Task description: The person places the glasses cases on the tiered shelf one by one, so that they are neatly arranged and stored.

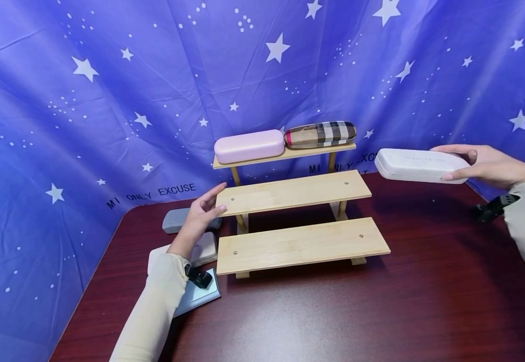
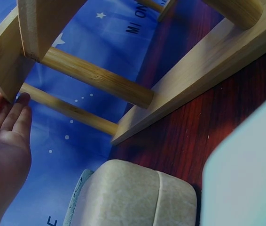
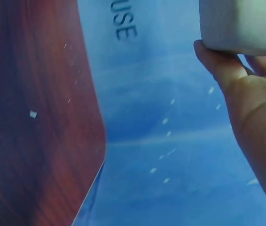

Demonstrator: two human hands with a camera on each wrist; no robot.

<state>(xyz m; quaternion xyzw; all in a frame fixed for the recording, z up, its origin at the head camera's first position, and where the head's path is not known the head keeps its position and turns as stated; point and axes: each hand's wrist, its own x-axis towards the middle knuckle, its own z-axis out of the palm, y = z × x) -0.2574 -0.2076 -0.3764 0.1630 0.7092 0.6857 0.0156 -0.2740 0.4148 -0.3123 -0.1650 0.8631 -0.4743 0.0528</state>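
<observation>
My right hand (image 1: 493, 163) grips a white glasses case (image 1: 418, 165) by one end, up in the air to the right of a three-tier wooden shelf rack (image 1: 300, 244). In the right wrist view, the thumb lies along the underside of the case (image 3: 241, 28). My left hand (image 1: 201, 216) holds the left end of the middle board, thumb on top; its fingers (image 2: 22, 120) reach the board's edge in the left wrist view. Along the top board sit a pink glasses case (image 1: 250, 146) and a plaid glasses case (image 1: 321, 134), end to end.
Left of the rack, partly behind my left arm, lie a grey-blue case (image 1: 176, 220), a cream case (image 1: 205, 250) and a light blue case (image 1: 199, 296). A blue star-patterned curtain (image 1: 108, 100) hangs behind the dark red table (image 1: 312, 317).
</observation>
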